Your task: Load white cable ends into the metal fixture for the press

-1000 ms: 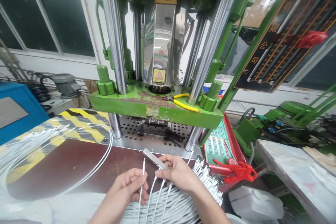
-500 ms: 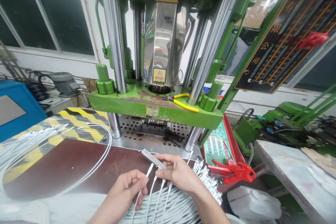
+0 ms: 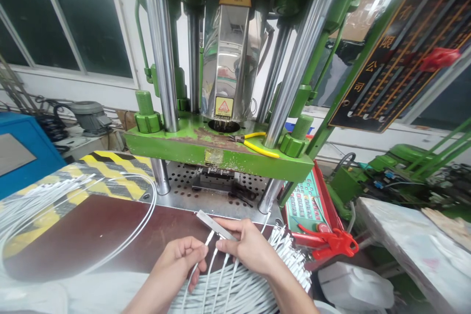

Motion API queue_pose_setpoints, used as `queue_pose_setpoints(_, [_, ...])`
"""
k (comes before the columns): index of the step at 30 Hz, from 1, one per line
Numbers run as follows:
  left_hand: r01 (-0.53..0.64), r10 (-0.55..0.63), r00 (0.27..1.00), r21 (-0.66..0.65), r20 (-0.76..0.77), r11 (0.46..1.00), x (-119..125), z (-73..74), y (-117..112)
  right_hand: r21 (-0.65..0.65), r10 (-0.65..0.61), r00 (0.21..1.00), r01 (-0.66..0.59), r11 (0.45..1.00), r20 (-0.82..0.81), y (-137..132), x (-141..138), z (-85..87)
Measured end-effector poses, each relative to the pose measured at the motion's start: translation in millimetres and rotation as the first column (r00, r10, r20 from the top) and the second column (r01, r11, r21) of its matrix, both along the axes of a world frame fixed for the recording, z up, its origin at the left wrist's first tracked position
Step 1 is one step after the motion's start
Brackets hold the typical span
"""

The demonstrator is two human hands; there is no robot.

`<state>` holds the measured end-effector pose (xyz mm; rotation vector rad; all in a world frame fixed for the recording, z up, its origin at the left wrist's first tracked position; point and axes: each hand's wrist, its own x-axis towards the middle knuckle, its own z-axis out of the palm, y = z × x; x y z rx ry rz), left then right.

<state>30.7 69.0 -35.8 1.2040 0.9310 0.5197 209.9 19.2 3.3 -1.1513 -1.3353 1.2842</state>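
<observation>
Cable tip sits pinched in my left hand, touching the metal strip my right hand grips. Cable bundle underneath on the bench; green press behind; forearms cut off.

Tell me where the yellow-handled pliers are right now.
In the head view, the yellow-handled pliers lie on the green press plate, right of centre, between the shiny central cylinder and the right green nut.
</observation>
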Motion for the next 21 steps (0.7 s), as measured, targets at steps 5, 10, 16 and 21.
queue_pose_setpoints(5, [0.026, -0.026, 1.0, -0.016, -0.003, 1.0, 1, -7.3, 5, 0.0, 0.001, 0.999, -0.001, 1.0, 0.048, 1, 2, -3.7])
queue_pose_setpoints(10, [0.069, -0.061, 0.994, 0.098, -0.086, 0.993, -5, -8.2, 16, -0.1, 0.053, 0.989, -0.039, 0.994, 0.135, 11, 11, -12.3])
queue_pose_setpoints(16, [-0.009, 0.082, 0.978, 0.355, -0.192, 0.935, -31, 11.3, 48, 0.098, -0.155, 0.635, 0.124, 0.987, 0.757, 29, -7, -11.8])
queue_pose_setpoints(21, [0.019, 0.072, 0.974, 0.391, -0.216, 0.92, -45, 24.0, 68, 0.2, -0.228, 0.394, 0.109, 0.974, 0.891, 37, -33, -18.0])
